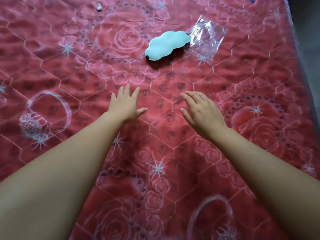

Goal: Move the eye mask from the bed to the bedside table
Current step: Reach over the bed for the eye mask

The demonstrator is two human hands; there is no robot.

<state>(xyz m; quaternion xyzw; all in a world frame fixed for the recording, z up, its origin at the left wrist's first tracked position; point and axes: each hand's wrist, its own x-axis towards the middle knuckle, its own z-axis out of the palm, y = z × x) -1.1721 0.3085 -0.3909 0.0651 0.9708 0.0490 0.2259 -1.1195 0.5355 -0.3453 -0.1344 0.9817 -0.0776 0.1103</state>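
Two bare forearms are reaching in from the bottom corners of the frame over a red quilted bed cover (72,70). Above centre, a pale blue cloud-shaped eye mask (167,45) is lying flat on the cover, its right end touching a clear plastic wrapper (207,36). Well below the mask, the left hand (125,103) is hovering palm down, fingers spread wide and holding nothing. Beside it, the right hand (200,109) is also hanging open and empty, fingers loosely extended towards the upper left.
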